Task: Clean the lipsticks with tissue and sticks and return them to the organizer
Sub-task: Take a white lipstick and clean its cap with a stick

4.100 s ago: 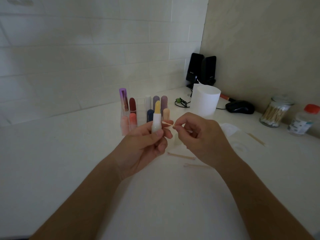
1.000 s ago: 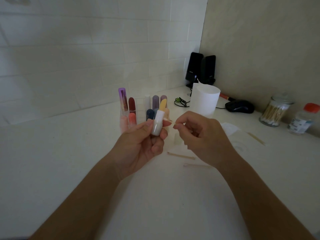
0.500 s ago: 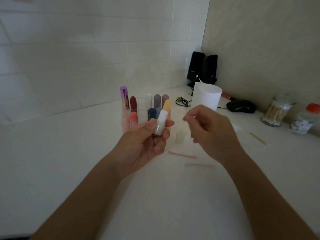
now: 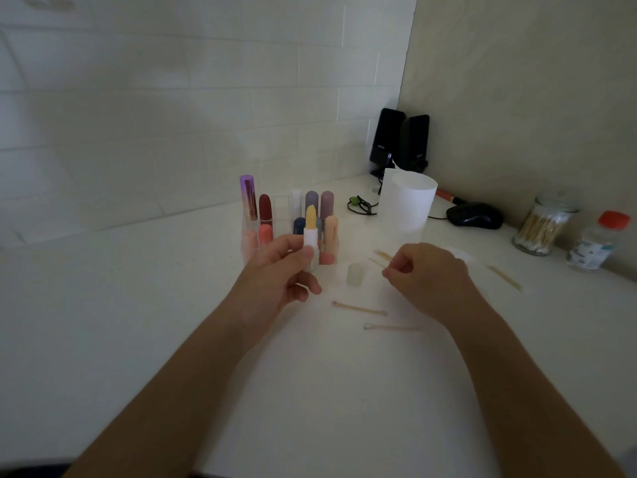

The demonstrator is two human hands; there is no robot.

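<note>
Between the thumb and fingers of the left hand (image 4: 275,270) stands an uncapped lipstick (image 4: 311,232) — white tube, pale yellow bullet pointing up — clamped upright just above the white counter (image 4: 138,305). Directly behind that hand sits the clear organizer (image 4: 280,215), its slots holding capped lipsticks in purple, dark red, coral, navy and peach. To the right of the left hand a small translucent cap (image 4: 355,274) stands on the counter, between the two hands. The right hand (image 4: 427,274) is low beside it, fingers curled and thumb pinched to forefinger; whether it grips a stick (image 4: 377,262) I cannot tell — thin sticks lie touching its fingertips. Nearer the body, two used sticks (image 4: 358,308) lie flat. Beyond the right hand are a tissue roll (image 4: 408,205) and a jar of swabs (image 4: 541,224).
</note>
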